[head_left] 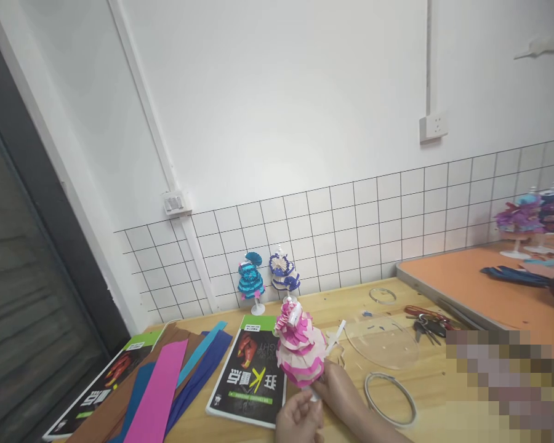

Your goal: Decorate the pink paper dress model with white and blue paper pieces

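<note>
While the pink-and-white paper figure [300, 354] hides part of the right edge of the middle magazine [244, 381] (my landmark here), the right hand [339, 387] has it gripped low down. The left hand [300, 421] is curled near the magazine's bottom right corner, fingertips at the white bit [314, 395] under the figure; can't tell if it's pinching or just touching.

Left of the magazine it's pretty crowded: a pink strip [157, 381], a light-blue strip [202, 354] and a purple-blue strip [198, 375] lie with brown paper [115, 391], partly covering magazine no. 2 [92, 384]. Behind the landmark, 2 more paper figures, 1 teal [250, 283] and 1 white-and-blue [284, 274], stand up against the tiled wall [332, 227], so the back edge is kinda tight there.

Right of it: a clear disc [381, 344], a small ring [383, 303] behind that, a bigger ring [397, 424] in front by the right forearm, plus a jumble of metal tools [429, 326]. Bare wood shows between the rings and disc, and a narrow band between magazine and strips. Far right, the orange tabletop [452, 264] has a grey edge bordering the wood; a pixelated patch hides the near corner.
</note>
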`<state>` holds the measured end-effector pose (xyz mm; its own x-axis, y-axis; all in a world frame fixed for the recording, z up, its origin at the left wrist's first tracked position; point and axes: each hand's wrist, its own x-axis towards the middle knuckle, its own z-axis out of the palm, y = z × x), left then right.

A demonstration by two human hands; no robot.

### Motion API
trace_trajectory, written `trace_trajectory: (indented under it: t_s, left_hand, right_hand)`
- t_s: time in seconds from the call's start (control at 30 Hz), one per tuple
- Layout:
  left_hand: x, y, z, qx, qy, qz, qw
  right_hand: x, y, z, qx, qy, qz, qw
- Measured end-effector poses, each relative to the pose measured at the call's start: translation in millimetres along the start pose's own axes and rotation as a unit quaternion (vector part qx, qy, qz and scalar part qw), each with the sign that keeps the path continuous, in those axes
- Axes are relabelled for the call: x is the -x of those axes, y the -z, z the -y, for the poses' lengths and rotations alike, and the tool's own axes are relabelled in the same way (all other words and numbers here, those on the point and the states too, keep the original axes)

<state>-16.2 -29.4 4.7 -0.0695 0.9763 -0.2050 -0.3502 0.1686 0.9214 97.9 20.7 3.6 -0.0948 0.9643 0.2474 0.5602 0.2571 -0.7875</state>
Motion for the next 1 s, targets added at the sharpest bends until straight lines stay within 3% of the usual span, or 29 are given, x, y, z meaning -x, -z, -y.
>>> trace_trajectory:
  t_s: [0.2,1.0]
  left_hand:
    - [-3.8,-18.9,-9.5,0.131,0.030,-0.019,0.991]
    - [0.3,-19.6,-7.8,0.211,0.051,-0.004,0.976]
  right_hand:
    - [1.0,-0.5,0.3,0.011,-0.006,0.002,1.000]
    - [6.2,2.7,11.1,-0.002,-0.017,-0.011,1.000]
